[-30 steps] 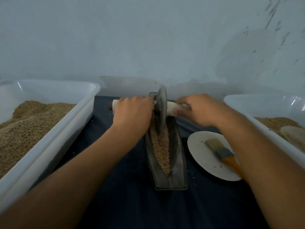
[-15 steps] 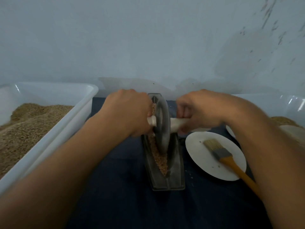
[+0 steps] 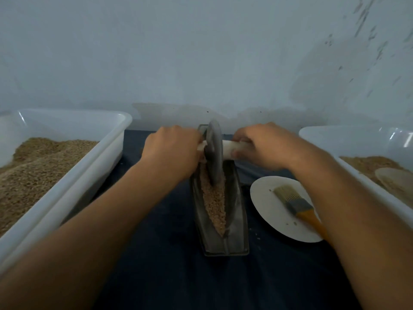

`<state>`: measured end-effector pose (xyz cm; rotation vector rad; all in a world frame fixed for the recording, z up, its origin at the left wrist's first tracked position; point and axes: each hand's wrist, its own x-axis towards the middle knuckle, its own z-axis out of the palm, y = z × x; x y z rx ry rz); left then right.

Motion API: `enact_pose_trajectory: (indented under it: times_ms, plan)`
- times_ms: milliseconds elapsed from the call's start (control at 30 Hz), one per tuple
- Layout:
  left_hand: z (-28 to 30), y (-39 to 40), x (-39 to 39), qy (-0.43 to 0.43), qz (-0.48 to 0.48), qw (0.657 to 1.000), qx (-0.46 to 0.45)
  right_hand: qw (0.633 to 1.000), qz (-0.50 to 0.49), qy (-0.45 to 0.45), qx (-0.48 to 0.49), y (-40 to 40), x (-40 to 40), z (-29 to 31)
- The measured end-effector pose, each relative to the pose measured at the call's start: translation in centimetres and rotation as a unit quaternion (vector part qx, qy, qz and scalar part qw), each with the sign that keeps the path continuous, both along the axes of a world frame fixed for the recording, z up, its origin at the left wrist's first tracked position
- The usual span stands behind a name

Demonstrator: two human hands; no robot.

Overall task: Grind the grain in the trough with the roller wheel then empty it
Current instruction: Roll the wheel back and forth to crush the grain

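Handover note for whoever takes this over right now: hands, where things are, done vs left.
Left hand and right hand each grip one end of the pale handle of the roller wheel.
The wheel stands upright in the grain at the far end of the trough.
The brush lies on the white plate, right of the trough. Tubs of grain sit on both sides.
Done: grinding under way. Left: the grain looks coarse; finish rolling, then empty the trough.

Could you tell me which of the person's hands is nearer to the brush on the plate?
Right: the right hand grips the handle just beyond the brush; the left hand is across the trough.
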<state>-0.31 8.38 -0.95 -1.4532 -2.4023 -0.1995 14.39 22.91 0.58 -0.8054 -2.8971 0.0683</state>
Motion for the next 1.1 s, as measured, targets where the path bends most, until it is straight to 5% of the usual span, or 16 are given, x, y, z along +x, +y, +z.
enact_pose_trajectory:
  times_ms: [233, 700, 1100]
  plan:
    - [-2.6, 1.0, -1.5, 0.025, -0.008, 0.997, 0.073, 0.991, -0.006, 0.094, 0.096, 0.1, -1.4, -2.3]
    - [4.3, -4.3, 3.8, 0.067, -0.055, 0.991, -0.100, 0.985, 0.008, -0.174, 0.007, -5.2, 2.3, 4.2]
    - [-0.1, 0.0, -0.1, 0.027, 0.004, 1.000, -0.009, 0.999, -0.010, -0.002, 0.045, -0.5, -0.6, -0.9]
